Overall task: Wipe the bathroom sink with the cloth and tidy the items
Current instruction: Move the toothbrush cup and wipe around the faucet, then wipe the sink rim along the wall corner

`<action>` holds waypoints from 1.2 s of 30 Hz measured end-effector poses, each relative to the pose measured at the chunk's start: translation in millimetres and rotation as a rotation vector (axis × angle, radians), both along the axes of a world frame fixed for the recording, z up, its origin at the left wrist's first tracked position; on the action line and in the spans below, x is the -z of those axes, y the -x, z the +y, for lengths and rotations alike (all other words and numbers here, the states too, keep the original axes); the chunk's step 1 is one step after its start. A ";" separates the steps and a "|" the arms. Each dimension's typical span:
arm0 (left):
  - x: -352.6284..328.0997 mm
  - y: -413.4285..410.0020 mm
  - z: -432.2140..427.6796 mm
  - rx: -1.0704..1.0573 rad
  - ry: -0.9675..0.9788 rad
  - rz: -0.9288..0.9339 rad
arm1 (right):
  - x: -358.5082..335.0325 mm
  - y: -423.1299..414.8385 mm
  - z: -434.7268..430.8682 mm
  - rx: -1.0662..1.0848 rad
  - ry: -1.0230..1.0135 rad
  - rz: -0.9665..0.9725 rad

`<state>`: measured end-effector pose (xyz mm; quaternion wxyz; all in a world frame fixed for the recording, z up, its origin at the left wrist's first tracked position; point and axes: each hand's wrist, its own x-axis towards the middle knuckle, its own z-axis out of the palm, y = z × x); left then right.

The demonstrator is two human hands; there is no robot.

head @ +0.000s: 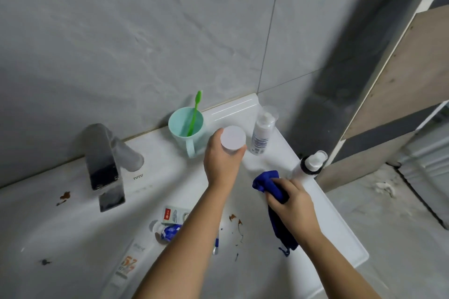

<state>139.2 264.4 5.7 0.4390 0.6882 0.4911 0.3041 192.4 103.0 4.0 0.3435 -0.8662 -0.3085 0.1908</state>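
Centrally, the left hand (221,160) gripped a small jar with a flat white lid (233,138), fingers and thumb curled round its sides below the lid; whether the jar stood on the ledge or was lifted clear of it could not be told. To its right, the right hand (291,199) clutched the blue cloth (266,181), fingers closed over the bunched front end while a loose tail trailed back beneath the wrist. The cloth lay over the right-hand ledge of the white sink (165,170), near the sink's outer edge.

Behind the jar, a mint-green cup (194,148) stood upright against the grey tiled wall (145,31), with a green toothbrush (195,114) leaning inside it, head up. A white bottle with a clear cap (262,136) stood just beside the jar, in the back corner of the ledge. A second bottle with a white cap and dark collar (312,164) stood at the ledge's right edge, near the fingertips of the right hand.

A chrome faucet (104,165) rose from the sink's rear deck, left of the cup. In the basin, partly hidden by the left forearm, lay a small printed box (173,215), a crumpled blue-and-white tube (170,230) and a long white tube with orange print (126,264). Brown stains (235,219) marked the surface between the two forearms; another brown stain (64,195) lay left of the faucet.
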 end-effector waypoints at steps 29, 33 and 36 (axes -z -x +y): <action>21.5 76.9 -48.6 -0.043 -0.120 0.023 | 7.5 7.2 -4.9 -0.324 0.003 0.010; 16.0 165.0 -89.6 -0.188 -0.156 0.178 | 8.0 32.4 1.1 -0.528 0.001 0.037; 10.0 226.9 -117.1 -0.301 -0.187 0.297 | 9.4 59.8 6.6 -0.653 0.006 0.007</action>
